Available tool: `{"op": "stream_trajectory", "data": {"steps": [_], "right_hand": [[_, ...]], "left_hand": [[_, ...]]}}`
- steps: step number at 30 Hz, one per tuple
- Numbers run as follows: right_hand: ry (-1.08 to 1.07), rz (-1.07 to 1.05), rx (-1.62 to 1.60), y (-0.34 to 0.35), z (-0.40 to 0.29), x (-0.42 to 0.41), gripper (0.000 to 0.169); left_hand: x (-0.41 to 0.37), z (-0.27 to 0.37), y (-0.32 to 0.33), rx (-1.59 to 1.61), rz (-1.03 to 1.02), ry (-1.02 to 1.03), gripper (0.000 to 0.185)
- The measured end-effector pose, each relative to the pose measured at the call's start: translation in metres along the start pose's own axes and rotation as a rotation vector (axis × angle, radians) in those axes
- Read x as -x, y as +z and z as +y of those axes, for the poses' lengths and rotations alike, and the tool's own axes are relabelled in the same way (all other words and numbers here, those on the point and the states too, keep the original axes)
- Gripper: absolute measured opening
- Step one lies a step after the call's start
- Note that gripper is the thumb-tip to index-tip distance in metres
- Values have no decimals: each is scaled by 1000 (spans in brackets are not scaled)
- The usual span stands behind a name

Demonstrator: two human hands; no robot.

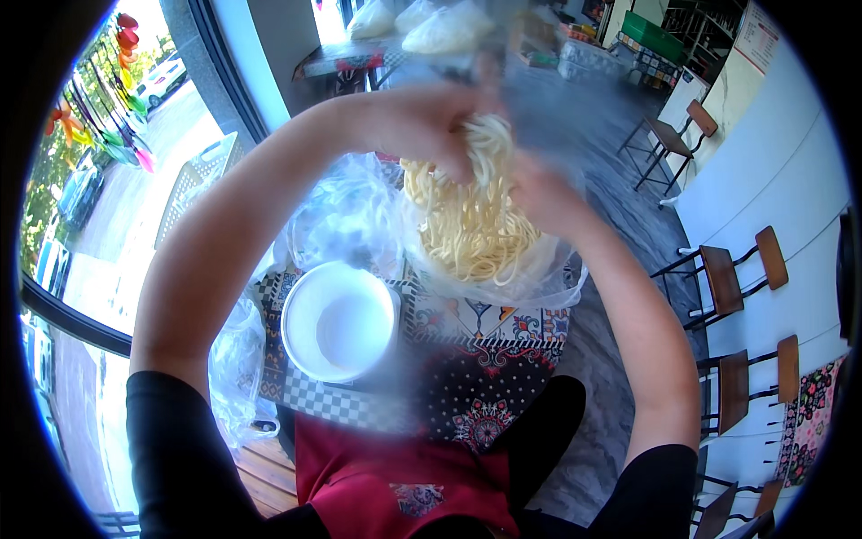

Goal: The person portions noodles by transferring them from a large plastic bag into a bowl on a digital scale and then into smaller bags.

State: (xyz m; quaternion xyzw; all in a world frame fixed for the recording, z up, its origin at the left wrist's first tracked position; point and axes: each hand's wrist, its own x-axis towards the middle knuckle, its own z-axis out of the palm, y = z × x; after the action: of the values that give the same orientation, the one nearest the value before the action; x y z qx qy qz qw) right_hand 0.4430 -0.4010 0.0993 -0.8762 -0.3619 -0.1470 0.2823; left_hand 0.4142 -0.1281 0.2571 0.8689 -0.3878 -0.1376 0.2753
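Note:
A bunch of pale noodles (489, 145) is lifted at the upper middle, its strands trailing down to a larger heap of noodles (471, 246) in a clear plastic bag (559, 293). My left hand (431, 135) grips the lifted bunch from its left side. At the bunch's right side is my right hand (539, 192), blurred, its fingers partly hidden; its hold cannot be made out. Nearer to me stands a round white plastic tub (340, 323), its mouth facing up, on the patterned tablecloth (488, 377). Haze blurs part of the view.
Crumpled clear plastic bags (350, 209) lie left of the noodles, with another bag (236, 364) at the table's left edge. A perforated plastic crate (195, 182) stands by the window. Filled bags (448, 27) rest on a farther table. Wooden chairs (724, 279) line the right wall.

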Motion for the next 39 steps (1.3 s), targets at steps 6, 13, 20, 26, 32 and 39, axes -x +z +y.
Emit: {"op": "stream_trajectory", "data": {"steps": [6,13,20,26,32,39], "right_hand": [[-46,27,21,-7,-3,-17,25],[-154,38,-1,-40,-40,-8,26],[-203,70,38,-70,-84,13,34],[13,-80,-64,-75,-73,4,25],[53,-44,-38,-83,-54,-37,18],[-38,62,20,-119,-82,-54,15]], "left_hand": [[12,-3,-2,67,52,-33,73],[20,2,-1,103,3,-26,76],[29,12,5,91,-10,45,78],[18,4,3,48,47,-33,75],[11,-17,-6,-1,143,3,71],[11,-20,-13,105,206,31,66]]}}
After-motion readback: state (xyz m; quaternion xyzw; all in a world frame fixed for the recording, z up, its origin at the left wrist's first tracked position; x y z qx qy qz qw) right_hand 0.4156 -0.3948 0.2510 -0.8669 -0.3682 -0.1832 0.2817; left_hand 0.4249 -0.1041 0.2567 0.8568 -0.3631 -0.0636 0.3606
